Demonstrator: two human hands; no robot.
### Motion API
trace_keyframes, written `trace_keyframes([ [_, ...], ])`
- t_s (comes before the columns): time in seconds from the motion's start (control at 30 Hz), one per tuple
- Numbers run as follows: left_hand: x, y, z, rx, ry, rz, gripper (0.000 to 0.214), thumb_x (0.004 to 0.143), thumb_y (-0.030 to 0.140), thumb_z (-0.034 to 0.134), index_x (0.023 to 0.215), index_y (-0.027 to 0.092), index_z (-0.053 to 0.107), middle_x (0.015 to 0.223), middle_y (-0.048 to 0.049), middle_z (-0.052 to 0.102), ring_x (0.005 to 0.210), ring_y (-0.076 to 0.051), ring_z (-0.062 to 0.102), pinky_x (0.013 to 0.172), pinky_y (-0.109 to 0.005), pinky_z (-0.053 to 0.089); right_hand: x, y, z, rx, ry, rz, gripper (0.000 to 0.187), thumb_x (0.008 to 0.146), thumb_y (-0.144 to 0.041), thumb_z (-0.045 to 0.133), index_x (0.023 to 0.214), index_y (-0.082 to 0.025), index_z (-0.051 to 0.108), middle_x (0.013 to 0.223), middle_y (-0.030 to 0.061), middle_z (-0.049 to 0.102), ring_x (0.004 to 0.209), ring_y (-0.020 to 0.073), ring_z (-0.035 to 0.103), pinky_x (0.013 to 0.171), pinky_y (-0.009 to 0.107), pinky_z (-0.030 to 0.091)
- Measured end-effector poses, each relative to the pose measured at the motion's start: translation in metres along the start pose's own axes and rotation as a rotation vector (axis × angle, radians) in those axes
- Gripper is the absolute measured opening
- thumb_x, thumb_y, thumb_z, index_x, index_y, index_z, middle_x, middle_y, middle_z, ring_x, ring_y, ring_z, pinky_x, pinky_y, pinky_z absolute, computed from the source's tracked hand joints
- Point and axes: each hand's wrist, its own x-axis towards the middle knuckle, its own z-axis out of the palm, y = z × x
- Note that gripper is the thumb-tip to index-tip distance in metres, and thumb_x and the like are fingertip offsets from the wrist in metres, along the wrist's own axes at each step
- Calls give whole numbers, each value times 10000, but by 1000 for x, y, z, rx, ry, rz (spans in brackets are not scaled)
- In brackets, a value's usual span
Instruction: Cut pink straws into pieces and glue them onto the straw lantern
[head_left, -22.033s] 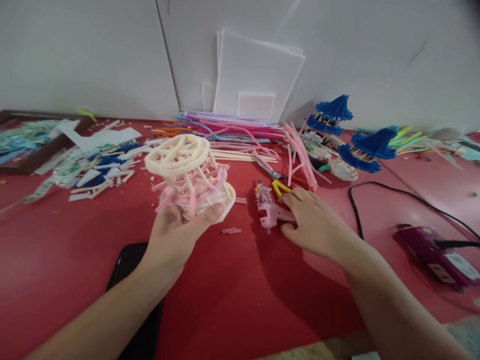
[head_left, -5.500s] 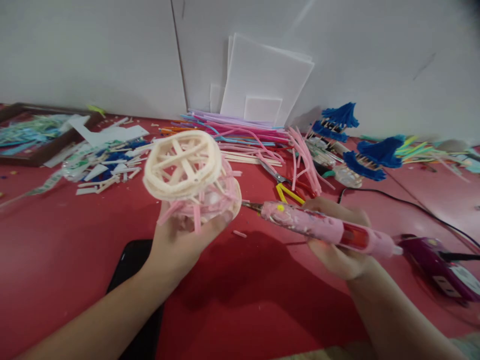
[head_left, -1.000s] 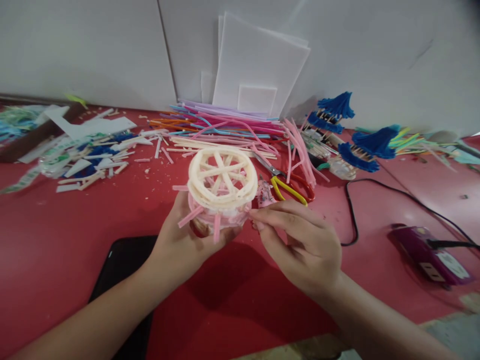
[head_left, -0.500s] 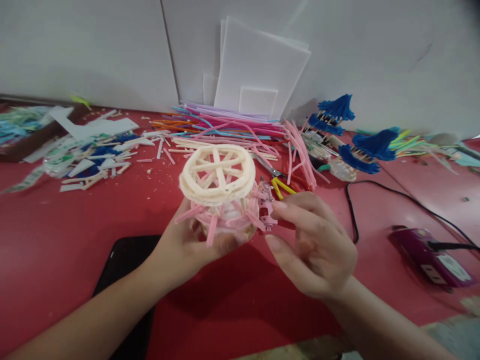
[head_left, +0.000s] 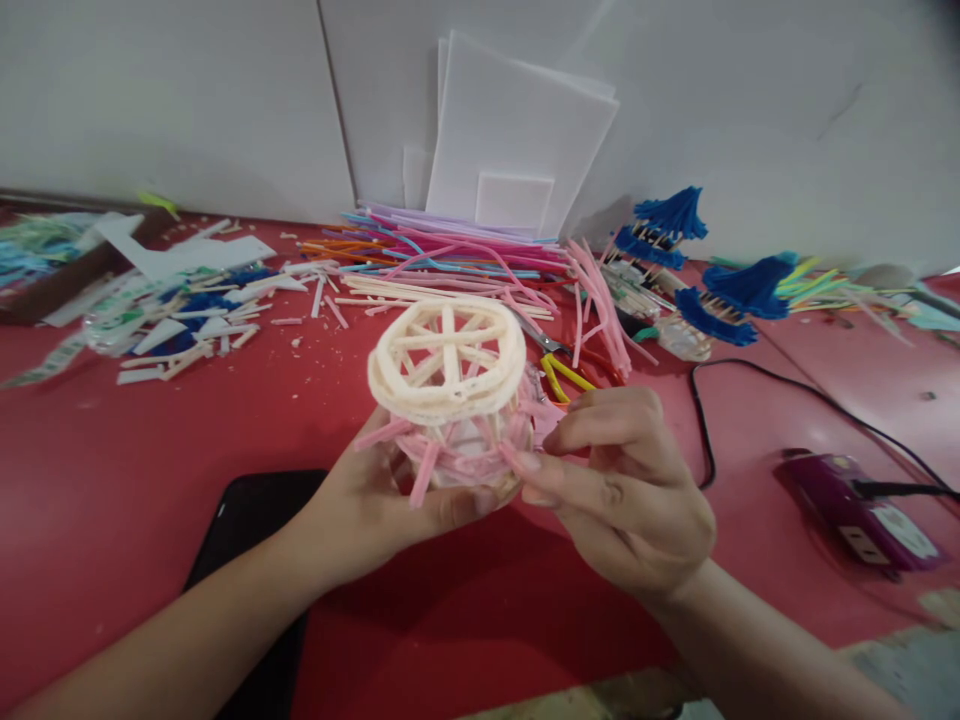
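Observation:
Above the red table I hold a small craft model point(head_left: 450, 400) made of fuzzy stems. Its top is a cream ring with crossing spokes, and pink stems stick out around its lower part. My left hand point(head_left: 405, 510) is wrapped round the base, thumb in front, the other fingers mostly hidden behind. My right hand point(head_left: 622, 480) is closed at the model's right side, its thumb and index finger pinching the end of a pink stem point(head_left: 514, 455). Beyond the right fingers a pinkish part of the model is partly covered.
Pliers with yellow handles point(head_left: 562, 378) lie behind the model, near bundles of coloured stems point(head_left: 465, 250). Blue roofed models point(head_left: 731, 300) stand at right, with a purple power socket point(head_left: 862, 510) and cable. A black phone-like slab point(head_left: 247, 510) lies under my left arm. Scraps point(head_left: 187, 315) lie left.
My right hand has moved left, its fingers closing from apart to a pinch on a pink stem. The model has shifted slightly right and turned a little in my left hand.

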Motion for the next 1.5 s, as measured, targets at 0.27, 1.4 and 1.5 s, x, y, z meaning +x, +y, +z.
trace_keyframes([
  [0.27,-1,-1,1,-44,37,-4,243,600,177,814,823,211,724,978,-90,758,1098,-341,641,879,-440,556,-2,0,-2,-45,-17,18,304,793,-122,667,1040,-295,694,827,8,570,777,169,554,721,384,493],
  [1.4,7,-4,-6,-51,43,36,508,533,134,874,1006,226,712,1113,-67,733,1199,-321,591,987,-407,513,2,-2,11,-8,-56,218,164,844,-104,590,955,-193,672,881,56,661,797,163,650,681,300,550],
  [1.5,10,-6,-7,-160,161,21,343,631,224,833,955,235,722,1047,-54,751,1143,-302,630,930,-394,549,4,6,4,-67,-52,224,236,854,-97,562,1018,-223,677,922,51,677,841,172,659,741,316,547],
])
